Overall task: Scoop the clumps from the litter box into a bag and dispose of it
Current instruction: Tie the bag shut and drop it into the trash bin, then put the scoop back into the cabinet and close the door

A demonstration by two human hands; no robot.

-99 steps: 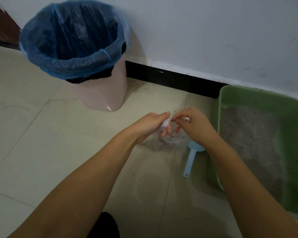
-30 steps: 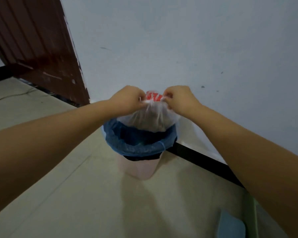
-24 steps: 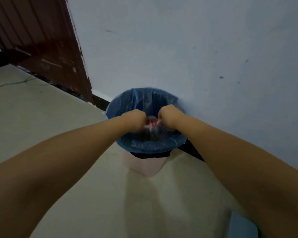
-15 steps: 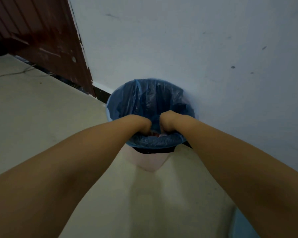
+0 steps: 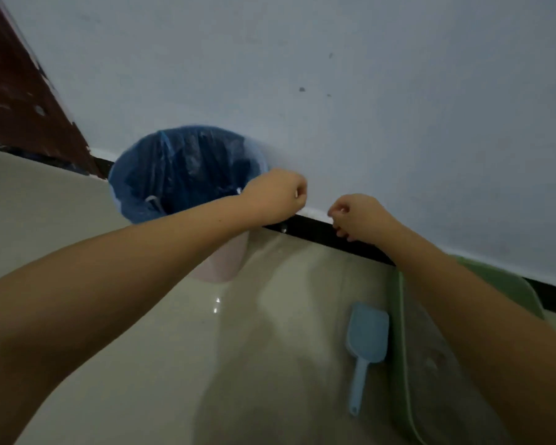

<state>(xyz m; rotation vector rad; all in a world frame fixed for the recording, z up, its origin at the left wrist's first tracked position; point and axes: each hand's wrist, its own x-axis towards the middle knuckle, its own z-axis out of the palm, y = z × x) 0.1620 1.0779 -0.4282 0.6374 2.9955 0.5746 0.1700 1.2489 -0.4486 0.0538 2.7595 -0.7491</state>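
I log the green litter box (image 5: 402, 364) on the floor against the wall, well right of the bin (image 5: 187, 175), grey litter inside, largely hidden by a forearm. The pale blue scoop (image 5: 365, 342) lies flat just left of the box, handle toward me. A white bag handle (image 5: 151, 200) shows inside the blue-lined pink bin.

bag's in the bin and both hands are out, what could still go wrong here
The light blue plastic scoop lies on the glossy tile floor beside the green plastic litter box; it could be stepped on or kicked. The pink bin with the blue liner stands open, so smell may escape.
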